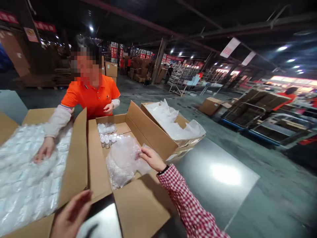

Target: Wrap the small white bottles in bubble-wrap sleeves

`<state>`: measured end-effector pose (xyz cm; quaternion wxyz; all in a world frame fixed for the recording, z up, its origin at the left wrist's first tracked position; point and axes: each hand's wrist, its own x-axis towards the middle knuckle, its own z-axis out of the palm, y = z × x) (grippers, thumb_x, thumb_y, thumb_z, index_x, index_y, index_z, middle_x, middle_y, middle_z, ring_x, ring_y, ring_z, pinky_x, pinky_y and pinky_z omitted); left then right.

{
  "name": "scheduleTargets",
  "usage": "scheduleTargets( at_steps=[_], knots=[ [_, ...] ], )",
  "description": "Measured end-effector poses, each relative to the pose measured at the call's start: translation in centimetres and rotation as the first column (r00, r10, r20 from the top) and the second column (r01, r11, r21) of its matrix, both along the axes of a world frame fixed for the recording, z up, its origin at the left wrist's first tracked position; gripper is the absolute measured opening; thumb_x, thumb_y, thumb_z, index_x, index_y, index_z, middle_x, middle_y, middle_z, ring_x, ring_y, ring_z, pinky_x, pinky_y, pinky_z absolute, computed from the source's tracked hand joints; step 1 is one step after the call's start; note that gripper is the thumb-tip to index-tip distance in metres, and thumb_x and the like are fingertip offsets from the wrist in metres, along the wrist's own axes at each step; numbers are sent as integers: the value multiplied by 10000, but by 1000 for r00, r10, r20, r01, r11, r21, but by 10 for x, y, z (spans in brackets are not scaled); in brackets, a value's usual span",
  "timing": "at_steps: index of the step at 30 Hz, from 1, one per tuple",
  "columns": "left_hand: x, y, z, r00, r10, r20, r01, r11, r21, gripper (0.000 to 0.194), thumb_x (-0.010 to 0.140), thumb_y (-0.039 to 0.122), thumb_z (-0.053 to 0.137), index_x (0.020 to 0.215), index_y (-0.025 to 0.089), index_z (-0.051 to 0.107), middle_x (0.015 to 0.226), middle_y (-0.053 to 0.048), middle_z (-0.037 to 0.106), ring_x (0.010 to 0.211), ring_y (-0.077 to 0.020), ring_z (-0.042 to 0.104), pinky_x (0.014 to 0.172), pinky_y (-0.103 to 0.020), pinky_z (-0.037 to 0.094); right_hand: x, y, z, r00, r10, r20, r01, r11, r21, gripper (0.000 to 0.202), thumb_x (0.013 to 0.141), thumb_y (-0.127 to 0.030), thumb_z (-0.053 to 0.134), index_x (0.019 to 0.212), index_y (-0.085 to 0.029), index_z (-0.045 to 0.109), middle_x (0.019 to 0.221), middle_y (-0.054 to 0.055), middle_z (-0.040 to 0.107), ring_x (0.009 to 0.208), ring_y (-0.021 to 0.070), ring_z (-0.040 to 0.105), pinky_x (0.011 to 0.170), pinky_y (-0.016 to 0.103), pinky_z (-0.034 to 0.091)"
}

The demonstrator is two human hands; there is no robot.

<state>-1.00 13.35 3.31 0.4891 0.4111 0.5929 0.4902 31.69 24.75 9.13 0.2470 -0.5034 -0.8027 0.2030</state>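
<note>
A steel table (223, 175) carries three open cartons. The big carton (74, 158) on the left is heaped with bagged packets, and a co-worker in an orange shirt (91, 96) rests a hand (44, 150) flat on them. In the middle carton (128, 198) the right hand (152, 158) pinches a sheet of bubble wrap (122, 162), with small white bottles (107, 140) beyond it. The left hand (71, 216) hangs near the carton's front flap, blurred; I cannot tell its grip

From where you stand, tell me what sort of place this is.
Probably a warehouse packing floor: open cartons of small bottles, stacked boxes along the aisle, carts on bare concrete.
</note>
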Motion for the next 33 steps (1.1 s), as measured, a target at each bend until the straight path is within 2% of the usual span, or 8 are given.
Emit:
scheduleTargets(
  at_steps=[2, 4, 8, 11, 16, 20, 26, 33],
  knots=[
    [41, -12, -7, 960, -104, 262, 118, 992, -37, 755, 576, 502, 772, 1229, 251, 489, 1335, -101, 534, 1262, -313, 451, 1038, -441, 409, -8, -22, 0, 932, -40, -360, -7, 992, -128, 233, 902, -315, 381, 974, -180, 556, 870, 43, 660, 770, 153, 627, 729, 288, 501],
    [64, -9, -9, 843, -171, 511, 265, 957, -116, 717, 659, 456, 746, 1279, 275, 434, 1419, -94, 444, 1293, -273, 423, 991, -422, 452, -20, -45, -7, 670, -189, -718, -61, 950, -307, 216, 812, -378, 542, 927, -199, 579, 809, 11, 646, 698, 151, 611, 708, 298, 497],
    [75, 1, 2, 609, -258, 750, 463, 883, -73, 428, 733, 414, 702, 1072, 166, 619, 1214, -134, 622, 1116, -275, 586, 897, -386, 508, -43, -87, -26, 314, -445, -839, -141, 852, -505, 297, 598, -374, 760, 802, -209, 621, 729, -7, 629, 634, 139, 566, 677, 289, 472],
    [76, -6, 11, 604, -258, 754, 416, 909, -23, 329, 725, 341, 720, 987, 152, 664, 1057, -106, 695, 978, -235, 650, 868, -332, 514, -55, -109, -36, 299, -474, -828, -124, 841, -526, 337, 575, -413, 772, 788, -205, 614, 706, 3, 624, 621, 146, 555, 658, 297, 461],
    [62, -16, 8, 913, -122, 389, 139, 990, -14, 438, 621, 472, 742, 892, 147, 632, 732, -32, 676, 672, -194, 647, 657, -321, 521, -71, -126, -47, 265, -507, -820, 25, 854, -520, 391, 625, -522, 715, 747, -193, 544, 658, -21, 565, 568, 123, 501, 598, 266, 414],
    [48, -29, 15, 981, 139, 132, -143, 990, 20, 516, 547, 508, 765, 895, 220, 516, 633, 58, 534, 638, -175, 564, 660, -312, 457, -90, -126, -50, 310, -498, -810, 78, 862, -500, 401, 628, -534, 714, 671, -191, 511, 597, -51, 485, 543, 105, 422, 541, 240, 347],
    [77, -62, 28, 891, -165, -424, 334, 870, 364, 378, 623, 410, 755, 944, 245, 642, 963, -96, 663, 943, -324, 597, 870, -446, 448, -131, -117, -51, 440, -449, -777, -27, 859, -512, 467, 539, -562, 766, 539, -184, 491, 513, -66, 401, 513, 89, 342, 520, 244, 325],
    [65, -40, -4, 900, -116, -419, 299, 865, 403, 381, 836, 294, 510, 1213, 299, 569, 1159, -91, 568, 1095, -272, 575, 944, -413, 473, -131, -118, -46, 398, -343, -851, -450, 735, -507, 446, 660, -549, 702, 900, -177, 651, 817, 42, 647, 765, 176, 616, 755, 329, 478]
  ],
)
